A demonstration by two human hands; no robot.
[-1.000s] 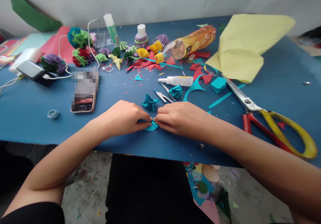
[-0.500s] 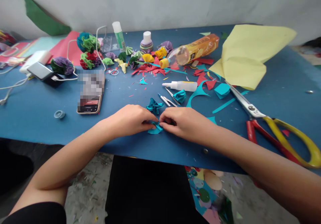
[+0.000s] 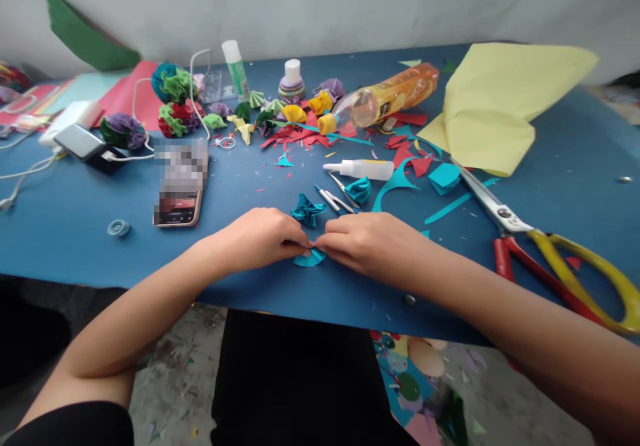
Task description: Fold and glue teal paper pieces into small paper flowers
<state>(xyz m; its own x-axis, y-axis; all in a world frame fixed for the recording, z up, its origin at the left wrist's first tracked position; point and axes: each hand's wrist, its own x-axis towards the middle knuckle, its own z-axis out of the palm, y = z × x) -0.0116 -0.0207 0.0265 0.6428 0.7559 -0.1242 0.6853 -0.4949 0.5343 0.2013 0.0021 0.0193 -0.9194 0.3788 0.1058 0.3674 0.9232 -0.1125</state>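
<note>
A small teal paper piece (image 3: 309, 257) lies near the front edge of the blue table (image 3: 70, 233). Both hands pinch it from opposite sides: my left hand (image 3: 260, 236) on its left, my right hand (image 3: 367, 243) on its right, fingertips meeting over the paper. Most of the piece is hidden under my fingers. Just behind my hands sit two crumpled teal paper flowers (image 3: 307, 209), (image 3: 359, 189), small tweezers (image 3: 333, 199) and a white glue bottle (image 3: 360, 168).
Large yellow-and-red-handled scissors (image 3: 545, 246) lie at the right, by a yellow paper sheet (image 3: 493, 106). A phone (image 3: 180, 183) is at the left. Paper flowers (image 3: 173, 96), red scraps (image 3: 300, 136), a glue stick (image 3: 235, 69) and an orange bottle (image 3: 385, 96) crowd the back.
My hands stay on the teal piece, with small finger shifts as they work it. The view has tilted slightly, so the table sits a little lower in the picture.
</note>
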